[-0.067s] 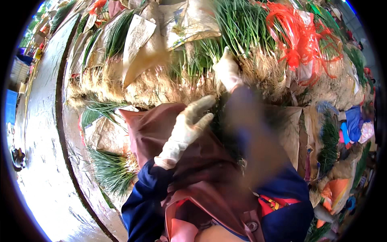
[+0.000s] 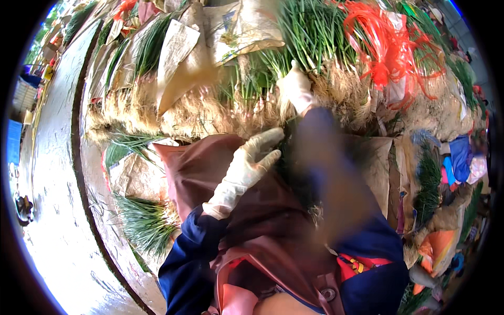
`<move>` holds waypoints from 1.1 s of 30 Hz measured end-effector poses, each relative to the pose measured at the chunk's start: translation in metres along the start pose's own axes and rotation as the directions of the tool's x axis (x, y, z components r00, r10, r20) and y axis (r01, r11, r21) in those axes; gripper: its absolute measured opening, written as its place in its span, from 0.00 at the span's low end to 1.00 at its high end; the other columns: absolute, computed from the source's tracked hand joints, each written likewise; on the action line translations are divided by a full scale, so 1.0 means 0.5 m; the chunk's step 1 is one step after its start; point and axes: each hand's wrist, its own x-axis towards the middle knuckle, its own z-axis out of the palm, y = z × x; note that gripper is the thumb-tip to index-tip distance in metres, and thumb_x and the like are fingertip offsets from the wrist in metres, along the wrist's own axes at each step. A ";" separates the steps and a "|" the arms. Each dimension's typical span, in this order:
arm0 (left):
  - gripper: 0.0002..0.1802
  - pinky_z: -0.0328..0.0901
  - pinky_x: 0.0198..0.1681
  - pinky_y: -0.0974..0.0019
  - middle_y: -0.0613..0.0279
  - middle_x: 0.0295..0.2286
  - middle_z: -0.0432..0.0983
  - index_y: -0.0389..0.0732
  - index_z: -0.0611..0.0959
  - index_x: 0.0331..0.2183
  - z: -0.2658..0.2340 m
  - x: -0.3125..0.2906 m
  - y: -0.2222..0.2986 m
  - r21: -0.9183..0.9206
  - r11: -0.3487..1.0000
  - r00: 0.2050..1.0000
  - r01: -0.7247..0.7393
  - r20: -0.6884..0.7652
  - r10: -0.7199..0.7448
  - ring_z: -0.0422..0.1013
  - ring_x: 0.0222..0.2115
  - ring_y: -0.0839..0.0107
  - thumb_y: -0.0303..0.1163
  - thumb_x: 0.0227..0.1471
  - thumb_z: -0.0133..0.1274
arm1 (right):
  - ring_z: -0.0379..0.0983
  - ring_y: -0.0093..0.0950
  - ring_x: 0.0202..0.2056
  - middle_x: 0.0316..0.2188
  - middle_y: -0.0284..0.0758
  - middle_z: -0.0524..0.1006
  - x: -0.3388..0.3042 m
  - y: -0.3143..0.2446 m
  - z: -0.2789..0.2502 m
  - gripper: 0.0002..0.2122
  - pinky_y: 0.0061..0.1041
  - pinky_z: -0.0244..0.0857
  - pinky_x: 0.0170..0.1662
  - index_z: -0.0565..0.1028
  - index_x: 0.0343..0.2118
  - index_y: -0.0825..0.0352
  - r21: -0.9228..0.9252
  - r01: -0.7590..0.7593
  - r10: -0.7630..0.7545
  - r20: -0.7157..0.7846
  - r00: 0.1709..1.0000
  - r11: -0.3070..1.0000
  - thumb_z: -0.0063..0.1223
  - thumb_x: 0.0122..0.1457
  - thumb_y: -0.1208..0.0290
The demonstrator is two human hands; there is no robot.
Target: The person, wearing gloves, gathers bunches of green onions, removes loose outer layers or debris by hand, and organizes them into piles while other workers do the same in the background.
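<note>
Green onions, shaggy tan roots

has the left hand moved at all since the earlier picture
Yes, slightly: the left hand has shifted a little to the right, judged against the onion roots beyond it.

No legible text, labels, numbers or signs

White gloves, green leaves, tan roots, maroon apron, navy sleeves, orange-red ribbons
</note>
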 end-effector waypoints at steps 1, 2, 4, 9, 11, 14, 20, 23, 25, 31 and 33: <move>0.25 0.58 0.54 0.68 0.56 0.49 0.68 0.33 0.66 0.53 0.002 0.004 -0.012 0.007 0.999 0.997 0.047 0.054 -0.047 0.64 0.50 0.71 0.22 0.53 0.49 | 0.69 0.24 0.26 0.21 0.35 0.74 0.015 -0.003 -0.022 0.26 0.28 0.68 0.29 0.65 0.52 0.68 0.010 0.019 -0.019 -0.013 1.000 1.000 0.56 0.51 0.62; 0.24 0.58 0.54 0.68 0.56 0.48 0.68 0.34 0.67 0.52 0.020 0.021 -0.024 -0.062 0.995 0.993 0.080 0.096 -0.073 0.64 0.50 0.71 0.22 0.53 0.49 | 0.68 0.25 0.26 0.22 0.34 0.74 0.066 0.052 -0.044 0.20 0.30 0.66 0.33 0.70 0.45 0.66 0.257 0.092 -0.096 0.004 0.995 0.962 0.55 0.51 0.63; 0.23 0.59 0.53 0.68 0.56 0.48 0.69 0.34 0.68 0.52 -0.010 0.009 -0.033 -0.042 0.991 0.991 0.124 0.051 -0.121 0.64 0.49 0.71 0.22 0.53 0.49 | 0.65 0.27 0.27 0.24 0.32 0.74 0.000 0.009 -0.093 0.09 0.30 0.59 0.42 0.75 0.31 0.63 0.623 0.087 -0.240 0.166 0.957 0.777 0.53 0.50 0.64; 0.22 0.59 0.53 0.69 0.57 0.47 0.70 0.35 0.69 0.51 -0.018 0.046 -0.034 -0.026 0.992 0.992 0.123 0.040 -0.122 0.65 0.49 0.72 0.25 0.54 0.50 | 0.69 0.26 0.39 0.32 0.34 0.76 0.042 0.112 -0.179 0.16 0.27 0.59 0.49 0.72 0.40 0.67 0.807 0.257 -0.321 -0.089 0.943 0.531 0.54 0.52 0.61; 0.22 0.58 0.54 0.69 0.58 0.47 0.70 0.35 0.70 0.51 -0.007 0.067 -0.036 -0.059 0.987 0.987 0.150 0.060 -0.147 0.65 0.49 0.72 0.25 0.53 0.50 | 0.70 0.23 0.36 0.35 0.34 0.75 0.132 0.201 -0.124 0.19 0.20 0.64 0.42 0.69 0.47 0.68 0.778 0.050 -0.252 0.141 0.957 0.626 0.52 0.55 0.63; 0.21 0.61 0.51 0.68 0.56 0.47 0.71 0.37 0.73 0.49 -0.056 0.083 -0.023 0.184 0.981 0.998 0.066 -0.003 -0.066 0.67 0.47 0.68 0.27 0.51 0.52 | 0.71 0.26 0.38 0.41 0.39 0.73 0.079 0.139 -0.077 0.22 0.24 0.68 0.42 0.68 0.49 0.67 0.898 -0.034 -0.216 0.142 0.966 0.439 0.58 0.51 0.69; 0.25 0.61 0.53 0.62 0.49 0.52 0.61 0.45 0.76 0.47 -0.133 0.296 0.033 0.906 0.380 0.924 -0.186 0.029 0.382 0.62 0.52 0.55 0.28 0.43 0.56 | 0.72 0.32 0.43 0.43 0.40 0.75 0.071 0.105 -0.145 0.20 0.28 0.65 0.47 0.71 0.47 0.63 0.209 0.420 -0.334 -0.349 0.875 0.883 0.56 0.53 0.61; 0.43 0.51 0.59 0.57 0.50 0.58 0.50 0.49 0.62 0.57 -0.170 0.428 0.040 0.932 0.292 0.858 -0.213 0.035 0.513 0.49 0.58 0.53 0.26 0.37 0.58 | 0.65 0.34 0.51 0.51 0.40 0.67 -0.042 0.015 -0.169 0.28 0.33 0.60 0.54 0.63 0.55 0.60 -0.143 0.289 -0.320 -0.328 0.889 0.947 0.56 0.52 0.57; 0.47 0.54 0.57 0.58 0.48 0.55 0.55 0.47 0.61 0.57 -0.181 0.508 -0.003 0.998 -0.006 0.817 0.064 -0.049 0.575 0.52 0.57 0.55 0.34 0.35 0.63 | 0.57 0.36 0.57 0.57 0.43 0.59 -0.083 -0.040 -0.167 0.37 0.35 0.52 0.59 0.53 0.60 0.60 -0.205 0.249 -0.286 -0.177 0.942 0.947 0.56 0.49 0.51; 0.20 0.69 0.36 0.63 0.55 0.32 0.79 0.44 0.78 0.43 -0.334 0.583 -0.057 0.840 0.508 0.902 0.191 -0.354 0.246 0.76 0.28 0.64 0.39 0.47 0.55 | 0.34 0.45 0.64 0.64 0.42 0.31 -0.039 -0.040 -0.045 0.51 0.55 0.35 0.60 0.24 0.61 0.56 -0.653 0.228 -0.301 0.000 0.954 0.722 0.46 0.49 0.37; 0.11 0.69 0.34 0.64 0.55 0.30 0.79 0.43 0.82 0.37 -0.322 0.580 -0.068 0.845 0.459 0.843 0.276 -0.442 0.307 0.75 0.29 0.66 0.32 0.48 0.53 | 0.38 0.46 0.63 0.63 0.43 0.30 -0.027 -0.068 -0.053 0.47 0.53 0.41 0.60 0.24 0.61 0.56 -0.663 0.065 -0.123 -0.041 0.992 0.746 0.44 0.53 0.42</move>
